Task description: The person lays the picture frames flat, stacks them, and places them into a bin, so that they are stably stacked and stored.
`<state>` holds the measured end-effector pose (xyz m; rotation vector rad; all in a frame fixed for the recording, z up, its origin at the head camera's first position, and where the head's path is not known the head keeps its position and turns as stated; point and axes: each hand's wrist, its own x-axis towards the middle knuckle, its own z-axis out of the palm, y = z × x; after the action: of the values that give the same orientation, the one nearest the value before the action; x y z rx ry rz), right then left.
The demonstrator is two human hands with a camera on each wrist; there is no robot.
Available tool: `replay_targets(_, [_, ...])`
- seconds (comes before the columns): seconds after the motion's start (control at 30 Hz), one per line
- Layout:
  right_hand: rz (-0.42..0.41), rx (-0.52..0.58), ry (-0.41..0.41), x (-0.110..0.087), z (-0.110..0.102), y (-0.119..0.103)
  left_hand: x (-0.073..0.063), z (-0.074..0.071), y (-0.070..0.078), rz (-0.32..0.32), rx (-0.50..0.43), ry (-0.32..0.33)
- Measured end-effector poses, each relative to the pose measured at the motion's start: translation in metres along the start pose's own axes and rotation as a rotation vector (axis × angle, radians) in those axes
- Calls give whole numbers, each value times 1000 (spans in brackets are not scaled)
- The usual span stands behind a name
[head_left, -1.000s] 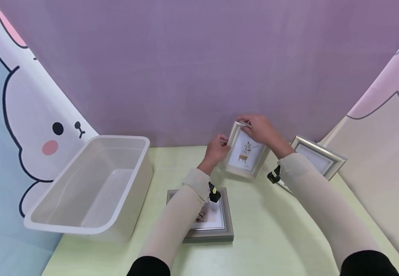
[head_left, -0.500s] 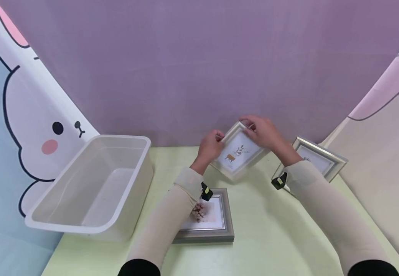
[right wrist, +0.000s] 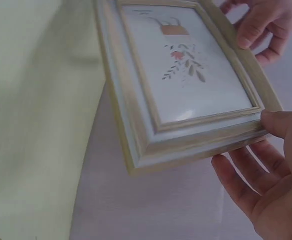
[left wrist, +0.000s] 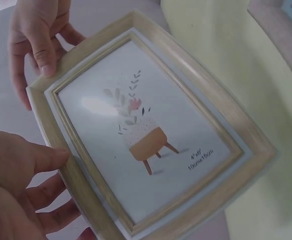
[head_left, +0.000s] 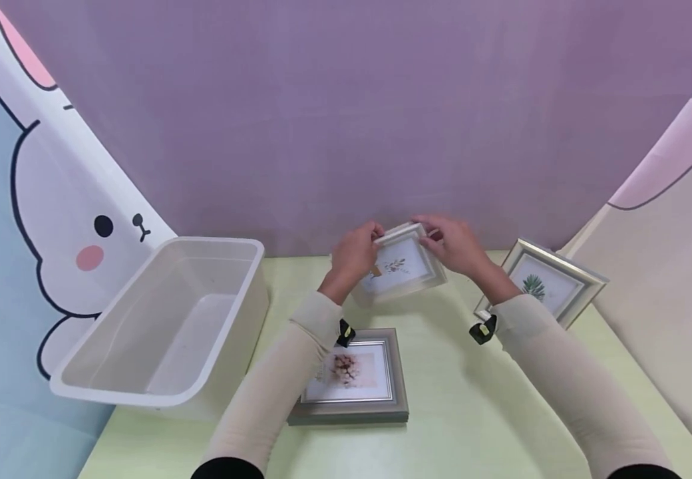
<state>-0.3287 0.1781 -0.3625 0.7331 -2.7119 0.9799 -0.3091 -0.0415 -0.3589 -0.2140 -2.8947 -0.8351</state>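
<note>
Both my hands hold a light wood-and-white picture frame (head_left: 404,264) up over the far part of the table. Its picture shows an orange-brown pot on legs with leafy sprigs. My left hand (head_left: 354,255) grips the left side, thumb on the face (left wrist: 61,157) and fingers behind. My right hand (head_left: 452,245) pinches the top right corner, its thumb (right wrist: 275,120) on the front and fingers underneath. The frame lies slanted, tipped back. Below my left sleeve, a grey-brown picture frame (head_left: 398,386) with a flower picture lies flat on the table.
A deep off-white plastic tub (head_left: 244,293) stands on the left, its inside bare. To the right, a silver-gold picture frame (head_left: 582,293) with a green plant picture leans at an angle, partly behind my right sleeve. A purple backdrop (head_left: 346,120) rises behind the pale green table (head_left: 460,412).
The held frame has turned anticlockwise from near upright to nearly sideways and tipped back. My left hand has shifted left with it; my right hand has dropped slightly.
</note>
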Motion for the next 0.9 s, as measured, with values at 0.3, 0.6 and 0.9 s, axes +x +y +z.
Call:
replay_targets(0.3, [-1, 226, 110, -9, 25, 5, -4, -12, -2, 48, 163, 56])
replay_targets(0.6, [80, 454, 211, -17, 59, 4, -8, -18, -11, 177, 287, 143])
replay_targets(0.9, [96, 491, 233, -16, 61, 1, -10, -23, -19, 208, 314, 175])
